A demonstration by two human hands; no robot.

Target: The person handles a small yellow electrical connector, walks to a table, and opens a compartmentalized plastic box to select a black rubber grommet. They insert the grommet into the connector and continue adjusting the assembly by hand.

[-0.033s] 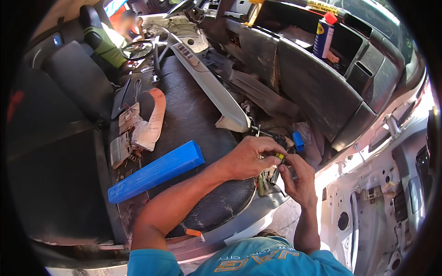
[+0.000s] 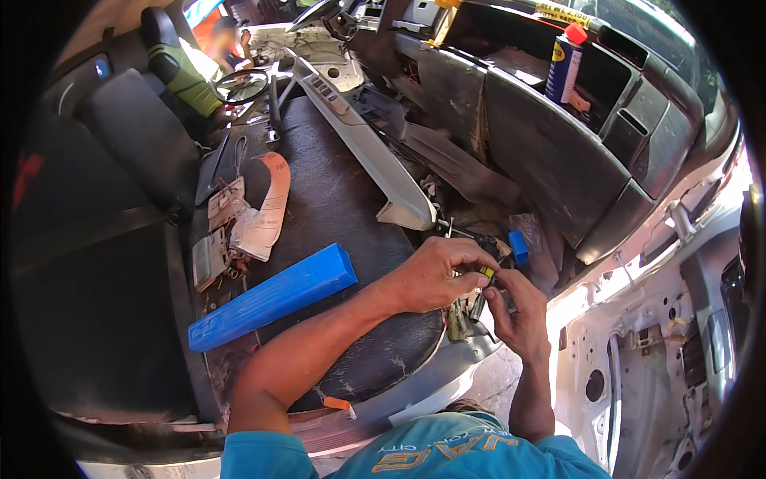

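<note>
Your two hands meet on a small yellow-tipped connector (image 2: pixel 486 273) just off the front edge of the worn black seat cushion (image 2: pixel 343 207). Your left hand (image 2: pixel 435 275) pinches it from above; your right hand (image 2: pixel 519 315) closes on it from below, perhaps gripping attached wiring too. On the cushion, a smooth blue rectangular bar (image 2: pixel 271 297) lies left of your hands. Beyond the cushion, a long grey plastic trim panel (image 2: pixel 363 148) slants.

Blue box (image 2: pixel 273 297); black seat (image 2: pixel 343 207); yellow-tipped connector (image 2: pixel 487 273); blue spray can (image 2: pixel 563 62).
</note>
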